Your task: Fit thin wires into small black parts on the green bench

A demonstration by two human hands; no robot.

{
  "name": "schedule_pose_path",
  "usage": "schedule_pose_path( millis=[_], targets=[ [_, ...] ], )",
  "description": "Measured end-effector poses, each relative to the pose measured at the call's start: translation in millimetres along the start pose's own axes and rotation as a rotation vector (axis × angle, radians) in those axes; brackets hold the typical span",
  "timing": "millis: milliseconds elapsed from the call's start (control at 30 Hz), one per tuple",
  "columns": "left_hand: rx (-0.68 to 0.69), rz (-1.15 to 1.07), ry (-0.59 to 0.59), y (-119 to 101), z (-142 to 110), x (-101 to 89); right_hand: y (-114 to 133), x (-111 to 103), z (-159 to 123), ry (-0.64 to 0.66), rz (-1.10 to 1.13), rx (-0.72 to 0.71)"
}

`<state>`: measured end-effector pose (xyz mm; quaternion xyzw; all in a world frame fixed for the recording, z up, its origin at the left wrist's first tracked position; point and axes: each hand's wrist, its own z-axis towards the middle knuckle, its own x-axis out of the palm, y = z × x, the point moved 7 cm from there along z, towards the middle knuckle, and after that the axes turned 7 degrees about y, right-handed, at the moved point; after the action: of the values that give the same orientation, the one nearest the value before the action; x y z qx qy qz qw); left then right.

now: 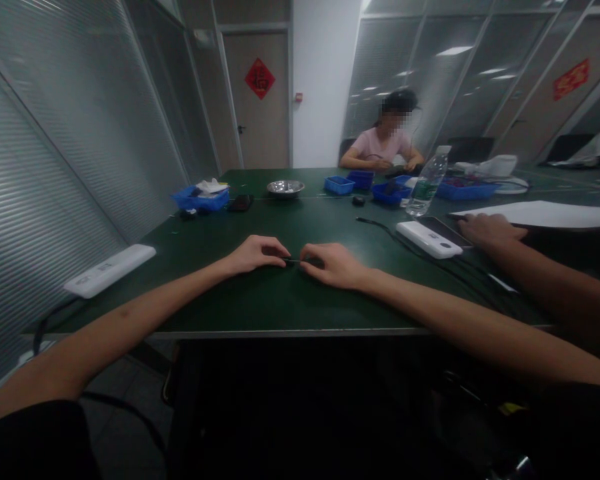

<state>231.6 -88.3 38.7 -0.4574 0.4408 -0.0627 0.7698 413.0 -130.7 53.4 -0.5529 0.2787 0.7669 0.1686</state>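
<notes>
Above the near middle of the green table, my left hand and my right hand face each other, fingertips almost meeting. Each pinches an end of a small thin piece, dark at the left and with a fine light line toward the right. Its kind is too small to make out, and the fingers hide its ends. Both forearms reach in from the lower corners.
Behind my hands stand a steel bowl, a blue tray and a dark phone. White power banks lie at both sides, with cables. A bottle stands right. Another person's hand rests there; a person sits opposite.
</notes>
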Motion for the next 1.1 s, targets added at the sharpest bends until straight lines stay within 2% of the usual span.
schedule_pose_path(
  millis=[167,333,767,1100],
  targets=[
    [-0.006,-0.049,0.023,-2.2,1.1,5.4,5.0,2.0,-0.5,0.028,0.019,-0.054],
    [0.008,-0.078,0.060,-4.7,0.9,6.7,3.0,3.8,0.8,0.003,0.012,-0.060],
    [-0.009,-0.016,0.126,4.0,2.9,6.9,0.3,-0.1,1.3,-0.022,0.000,0.007],
    [-0.026,0.058,0.124,1.1,1.6,7.1,1.5,0.9,0.3,-0.009,0.011,-0.018]
  ],
)
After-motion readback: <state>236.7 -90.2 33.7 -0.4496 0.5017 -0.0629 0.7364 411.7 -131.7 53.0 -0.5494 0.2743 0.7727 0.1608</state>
